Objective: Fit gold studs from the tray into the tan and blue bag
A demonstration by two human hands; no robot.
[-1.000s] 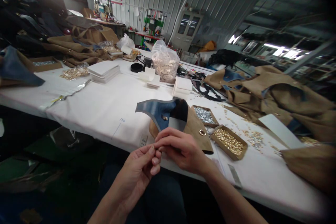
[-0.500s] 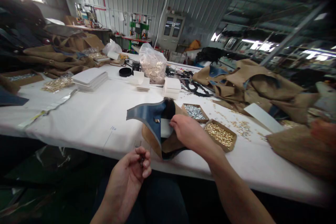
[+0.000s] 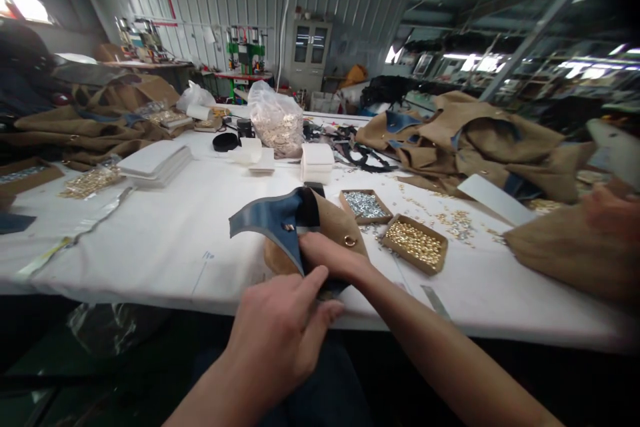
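A brown and blue fabric piece [image 3: 333, 217] with metal eyelets stands folded up at the table's front edge. My right hand [image 3: 325, 253] reaches into its opening, and the blue flap and my left hand hide its fingers. At the near lower edge of the piece is my left hand [image 3: 280, 320], back upwards, with the cloth edge between thumb and forefinger. The other left fingers are curled under and hidden, so anything small in them does not show. Right of the piece are a box of silver washers [image 3: 365, 205] and a box of gold eyelets [image 3: 416, 243].
Loose eyelets [image 3: 457, 223] lie scattered at the right. Brown fabric pieces [image 3: 495, 140] are heaped behind them, and another person's hand [image 3: 613, 213] is at the right edge. White stacked sheets [image 3: 156, 163], a plastic bag [image 3: 277, 120] and a white roll [image 3: 317, 161] stand farther back.
My left hand has come up from below the table edge to the fabric piece and turned back upwards. My right hand has moved from the piece's right side into its opening.
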